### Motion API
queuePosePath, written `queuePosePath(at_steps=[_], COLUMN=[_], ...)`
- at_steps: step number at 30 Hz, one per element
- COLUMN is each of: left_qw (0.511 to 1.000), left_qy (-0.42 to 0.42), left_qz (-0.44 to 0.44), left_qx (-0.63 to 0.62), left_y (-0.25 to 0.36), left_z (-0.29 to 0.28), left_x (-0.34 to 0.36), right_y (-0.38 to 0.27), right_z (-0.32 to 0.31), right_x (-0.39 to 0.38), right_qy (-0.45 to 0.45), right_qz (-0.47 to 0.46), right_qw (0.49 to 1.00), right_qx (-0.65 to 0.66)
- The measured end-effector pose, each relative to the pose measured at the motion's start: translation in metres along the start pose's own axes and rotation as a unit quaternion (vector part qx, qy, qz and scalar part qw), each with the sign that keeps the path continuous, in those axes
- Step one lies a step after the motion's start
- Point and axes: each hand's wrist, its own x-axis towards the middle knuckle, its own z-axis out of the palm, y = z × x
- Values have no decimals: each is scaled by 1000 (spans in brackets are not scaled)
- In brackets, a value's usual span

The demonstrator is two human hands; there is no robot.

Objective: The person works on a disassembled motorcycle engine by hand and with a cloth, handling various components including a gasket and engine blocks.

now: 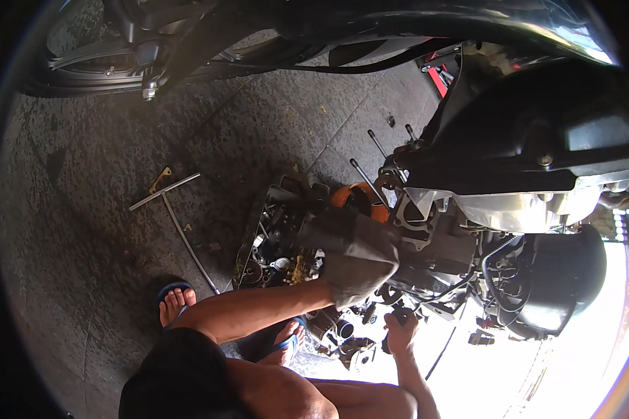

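My left arm reaches across to the opened engine (pixel 447 251) of a motor scooter. A loose grey cloth or glove (pixel 363 262) covers my left hand, so its fingers are hidden. This covered hand is beside the engine's flat, studded face, above a tray (pixel 239 269) of greasy metal parts. Lower and farther right, my right hand (pixel 402 332) is closed, with its fingers curled round a small dark thing that I cannot make out. Bright glare washes out the floor around it. A finned engine cylinder (pixel 328 327) lies just left of my right hand.
A long T-handle wrench (pixel 182 230) lies on the stained floor at left, beside a yellowish flat piece (pixel 159 179). Bare studs (pixel 365 178) stick out from the engine near an orange container (pixel 379 212). A black cover (pixel 538 133) overhangs the right side. My sandalled feet (pixel 177 300) are below.
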Motion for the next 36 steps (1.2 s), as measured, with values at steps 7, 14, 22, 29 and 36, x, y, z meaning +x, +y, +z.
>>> queuePosePath(at_steps=[7, 14, 22, 29, 36], left_qw=[986, 982, 951, 928, 972], left_qy=[46, -20, -129, -175, -41], left_qz=[92, 150, 263, 320, 225], left_qx=[130, 113, -100, -70, 45], left_y=[-15, -11, -44, -44, -20], left_z=[-16, 15, -4, -28, -4], left_x=[23, 47, 85, 78, 74], right_y=[3, 12, 6, -10, -12], right_z=[2, 2, -1, 1, -4], right_x=[1, 0, 1, -3, -5], right_qy=[-2, 14, 23, 50, 45], right_qz=[-23, -36, -54, -65, -50], right_qw=[999, 999, 997, 993, 991], right_qx=[-25, -22, -41, -84, -112])
